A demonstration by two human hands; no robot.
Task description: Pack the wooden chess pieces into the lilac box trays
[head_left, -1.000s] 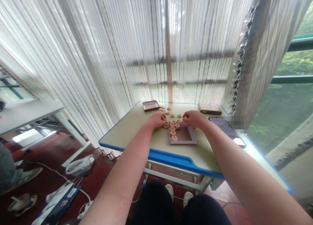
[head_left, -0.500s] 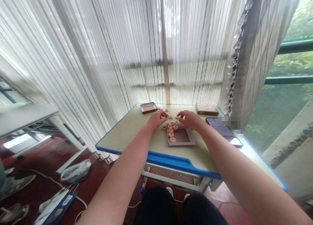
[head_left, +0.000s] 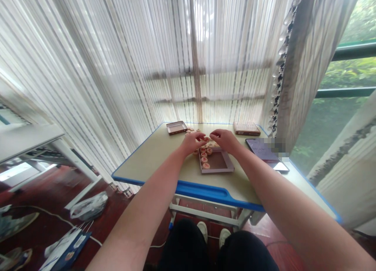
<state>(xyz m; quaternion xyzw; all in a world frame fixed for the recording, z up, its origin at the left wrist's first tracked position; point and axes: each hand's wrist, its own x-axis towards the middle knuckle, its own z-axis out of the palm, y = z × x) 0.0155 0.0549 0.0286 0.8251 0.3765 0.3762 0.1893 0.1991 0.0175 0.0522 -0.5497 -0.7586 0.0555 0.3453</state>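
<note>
My left hand (head_left: 192, 142) is over the far side of the open box tray (head_left: 220, 170), its fingers curled together at a round wooden xiangqi piece (head_left: 206, 139) with a red character. Close on the right, my right hand (head_left: 223, 139) has thumb and fingers pinched near the same piece; whatever they hold is too small to make out. Several red-marked pieces (head_left: 204, 160) line the tray's left wall and far corner. More pieces (head_left: 198, 130) lie on the table beyond my left hand, partly hidden by it.
A shallow box lid (head_left: 176, 133) lies at the table's far left, and a closed box (head_left: 246, 129) at the far right. A phone (head_left: 266, 153) rests on the right side. Blue edging (head_left: 202, 192) runs along the table's front, and a sheer curtain (head_left: 176, 47) hangs behind.
Both hands have come closer together above the tray's far edge. The piece with the red character now shows between them. The view has shifted slightly.
</note>
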